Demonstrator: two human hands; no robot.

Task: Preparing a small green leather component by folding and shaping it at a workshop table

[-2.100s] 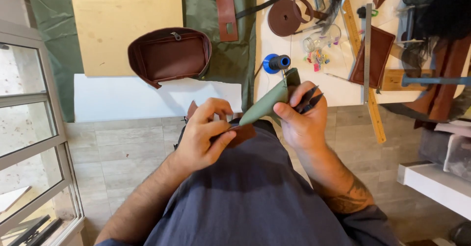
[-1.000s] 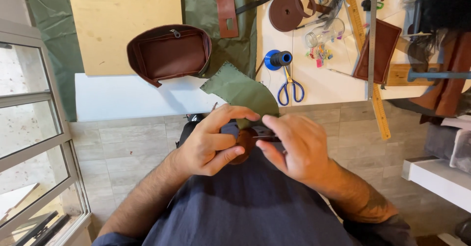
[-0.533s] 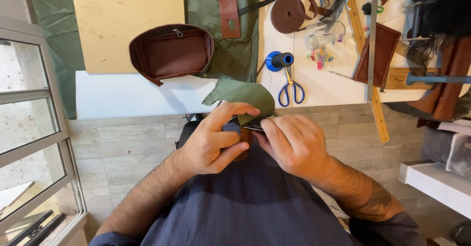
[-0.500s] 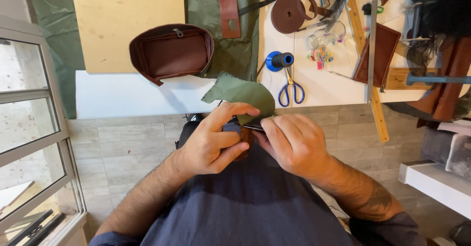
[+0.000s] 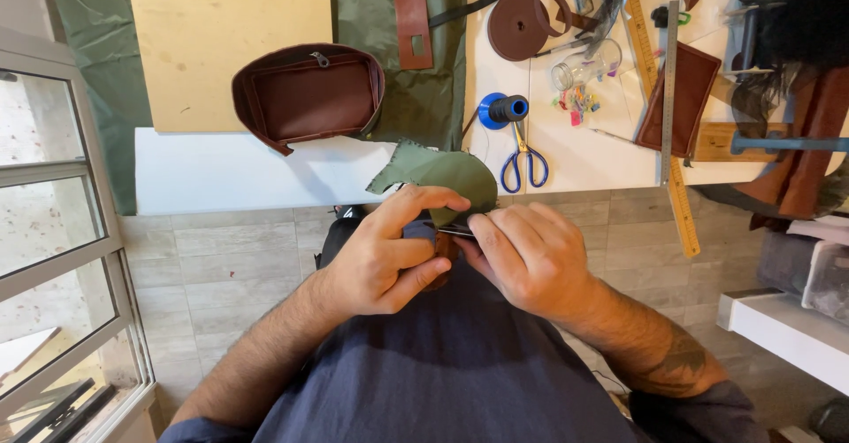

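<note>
Both hands meet over my lap, just below the table edge. My left hand (image 5: 385, 262) pinches a small brown leather piece (image 5: 445, 248) together with a rounded green fabric piece (image 5: 442, 176) that sticks up toward the table. My right hand (image 5: 529, 255) presses its fingers on the same green piece and on a thin dark tool (image 5: 455, 229) lying between the two hands. Most of the leather piece is hidden by my fingers.
On the white table (image 5: 230, 173) lie a brown leather pouch (image 5: 305, 94), a wooden board (image 5: 225, 32), green cloth (image 5: 416, 80), a blue thread spool (image 5: 502, 110), blue-handled scissors (image 5: 523, 162), a metal ruler (image 5: 668, 89), a leather strap roll (image 5: 522, 23). A window frame (image 5: 62, 257) stands left, a white shelf (image 5: 778, 328) right.
Two seconds ago the green piece stood folded and narrow between my raised hands. It has since opened flat, and both hands have dropped closer together over my lap.
</note>
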